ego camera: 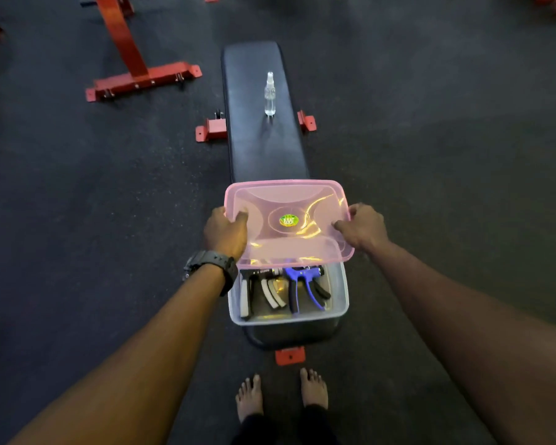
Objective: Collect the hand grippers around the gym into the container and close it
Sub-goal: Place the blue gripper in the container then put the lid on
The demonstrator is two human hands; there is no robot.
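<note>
Your left hand (227, 234) and right hand (363, 229) are grasping the pink lid (288, 220) by its sides, holding it over the far part of the container (341, 303), where hand grippers (304, 289) are lying.

Far part of container (342, 293) and upper ends of hand grippers (297, 284) masked by pink lid (289, 220); lid sticker (289, 220) too small to read; red frame (122, 43) cropped at top edge.

Dim, soft, glare on lid (288, 220)
</note>
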